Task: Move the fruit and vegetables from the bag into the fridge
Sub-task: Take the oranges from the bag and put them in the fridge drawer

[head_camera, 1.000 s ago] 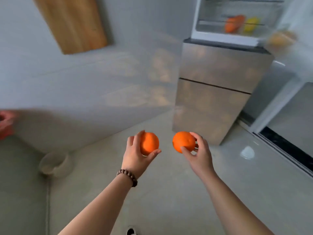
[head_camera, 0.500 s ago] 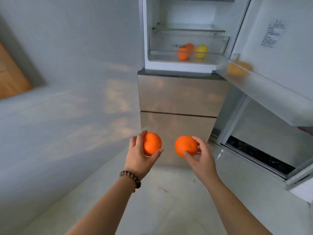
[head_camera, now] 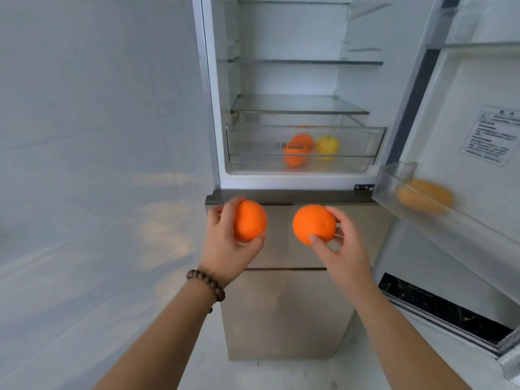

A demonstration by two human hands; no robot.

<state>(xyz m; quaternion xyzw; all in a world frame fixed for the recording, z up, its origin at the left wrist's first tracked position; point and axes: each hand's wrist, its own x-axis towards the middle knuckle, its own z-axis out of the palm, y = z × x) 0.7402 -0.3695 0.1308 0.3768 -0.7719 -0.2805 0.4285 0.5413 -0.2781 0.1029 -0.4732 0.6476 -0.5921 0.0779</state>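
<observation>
My left hand (head_camera: 222, 243) grips an orange (head_camera: 250, 220), and my right hand (head_camera: 342, 249) grips a second orange (head_camera: 313, 224). Both are held out side by side in front of the fridge (head_camera: 295, 184), just below its open upper compartment. The clear drawer (head_camera: 253, 144) at the bottom of that compartment holds an orange fruit (head_camera: 298, 149) and a yellow fruit (head_camera: 327, 146). The bag is not in view.
The fridge door (head_camera: 464, 130) stands open at the right, its lower bin (head_camera: 394, 190) holding a blurred orange-yellow fruit (head_camera: 425, 197). Glass shelves (head_camera: 298, 106) above the drawer are bare. A pale wall (head_camera: 98, 164) runs along the left. Steel lower drawers (head_camera: 284, 305) are closed.
The view has swung up and toward the fridge, which now fills the frame with its open compartment. Both hands still hold their oranges and have come closer to the fridge.
</observation>
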